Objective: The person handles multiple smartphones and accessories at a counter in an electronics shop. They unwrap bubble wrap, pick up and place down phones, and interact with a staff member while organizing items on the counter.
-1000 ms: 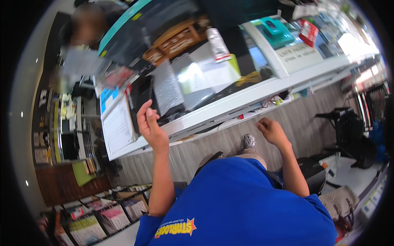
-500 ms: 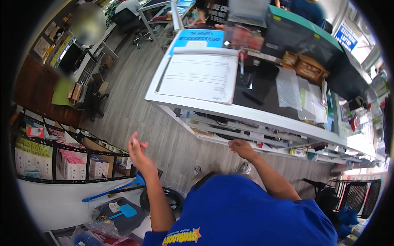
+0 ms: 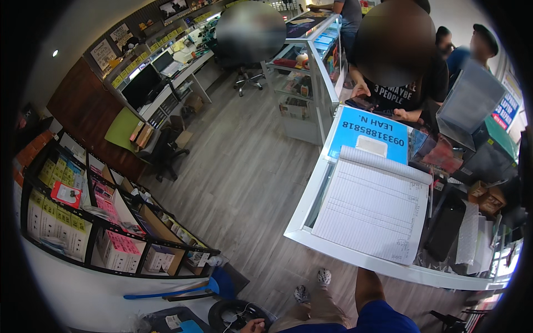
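Observation:
At the lower edge shows part of my left hand (image 3: 254,326), beside a black round coil-like thing (image 3: 236,315) on the floor. Most of that hand is cut off, and nothing held shows in it. My right forearm (image 3: 368,287) reaches up to the near edge of the white-framed glass counter (image 3: 302,225); the counter's edge hides the hand. On the counter lies an open ruled notebook (image 3: 372,208) with handwriting, in front of a blue sign (image 3: 369,132). A black phone-shaped thing (image 3: 446,230) rests to the notebook's right, next to bubble wrap (image 3: 467,233).
A low black-edged shelf (image 3: 139,273) of small boxes stands at left, a blue dustpan (image 3: 222,284) before it. Across the counter, a person's hands (image 3: 408,115) are near a dark device. Grey floor (image 3: 239,183) runs toward an office chair (image 3: 248,83) and desks.
My view has swung left and up, so the counter sits farther right. My left hand has dropped from mid-view to the lower edge; my right hand has gone out of sight behind the counter edge.

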`<state>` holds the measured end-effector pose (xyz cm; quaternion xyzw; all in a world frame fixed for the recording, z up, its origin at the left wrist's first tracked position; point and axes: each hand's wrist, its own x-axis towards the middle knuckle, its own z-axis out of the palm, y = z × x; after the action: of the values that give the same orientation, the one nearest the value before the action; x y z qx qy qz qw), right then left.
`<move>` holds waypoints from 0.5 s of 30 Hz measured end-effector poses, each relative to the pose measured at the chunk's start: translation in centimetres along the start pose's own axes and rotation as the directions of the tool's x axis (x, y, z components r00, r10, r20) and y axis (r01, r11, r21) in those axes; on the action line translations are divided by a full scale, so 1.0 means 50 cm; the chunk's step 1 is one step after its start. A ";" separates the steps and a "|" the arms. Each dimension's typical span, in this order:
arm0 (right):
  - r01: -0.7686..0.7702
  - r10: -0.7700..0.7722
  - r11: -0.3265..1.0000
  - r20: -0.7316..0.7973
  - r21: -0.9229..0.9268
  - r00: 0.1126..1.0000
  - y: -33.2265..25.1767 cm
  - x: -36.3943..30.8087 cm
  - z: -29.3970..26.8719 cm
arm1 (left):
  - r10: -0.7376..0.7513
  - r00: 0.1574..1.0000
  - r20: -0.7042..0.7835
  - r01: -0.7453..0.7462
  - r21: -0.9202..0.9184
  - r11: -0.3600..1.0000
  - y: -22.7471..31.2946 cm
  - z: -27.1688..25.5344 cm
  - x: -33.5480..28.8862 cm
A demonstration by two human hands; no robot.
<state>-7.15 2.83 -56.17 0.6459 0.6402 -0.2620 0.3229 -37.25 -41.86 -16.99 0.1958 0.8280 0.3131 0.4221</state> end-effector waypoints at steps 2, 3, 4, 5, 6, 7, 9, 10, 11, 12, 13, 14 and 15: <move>-0.020 0.019 0.999 0.020 0.047 1.000 -0.010 0.007 0.012 | -0.004 1.000 0.016 0.004 0.043 0.999 0.029 -0.010 0.031; -0.029 0.027 0.997 0.033 0.070 0.999 -0.009 0.006 0.022 | 0.000 1.000 0.021 -0.001 0.070 0.998 0.048 -0.018 0.047; -0.037 0.033 0.995 0.048 0.091 0.998 -0.002 0.002 0.034 | -0.081 0.995 0.063 0.078 0.050 0.996 0.028 -0.015 0.069; -0.037 0.032 0.994 0.054 0.099 0.998 0.008 0.002 0.035 | -0.057 0.997 0.056 0.051 0.104 0.993 0.042 -0.003 0.081; -0.028 0.022 0.993 0.056 0.115 0.998 0.012 0.003 0.038 | -0.033 0.998 0.052 0.024 0.160 0.987 0.054 0.010 0.091; -0.017 0.009 0.990 0.058 0.141 0.998 0.008 0.003 0.045 | -0.007 0.999 0.050 -0.004 0.216 0.976 0.066 0.016 0.099; -0.006 -0.005 0.980 0.056 0.200 0.998 0.026 -0.005 0.056 | 0.074 0.993 0.087 -0.096 0.294 0.951 0.139 0.022 0.115; 0.000 -0.012 0.975 0.056 0.223 0.998 0.035 -0.016 0.062 | 0.046 0.994 0.103 -0.076 0.310 0.948 0.199 0.022 0.125; 0.012 -0.026 0.962 0.046 0.274 0.999 0.043 -0.022 0.063 | 0.023 0.993 0.117 -0.060 0.323 0.944 0.236 0.025 0.130; 0.025 -0.040 0.943 0.038 0.333 0.998 0.055 -0.038 0.074 | 0.088 0.989 0.119 -0.125 0.353 0.927 0.237 0.019 0.146; 0.035 -0.051 0.918 0.030 0.396 0.998 0.064 -0.058 0.087 | 0.112 0.987 0.117 -0.137 0.230 0.964 0.236 0.011 0.170; 0.051 -0.066 0.860 0.011 0.508 0.998 0.075 -0.085 0.105 | 0.147 0.982 0.120 -0.161 0.112 0.981 0.245 0.001 0.206; 0.077 -0.086 0.766 -0.017 0.638 0.996 0.095 -0.109 0.131 | 0.177 0.976 0.125 -0.176 -0.017 0.984 0.261 -0.005 0.232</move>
<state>-2.16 -5.56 -55.97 0.6870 0.5386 -0.4816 0.0773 -43.26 -25.62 -14.62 0.2870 0.7780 0.3386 0.4446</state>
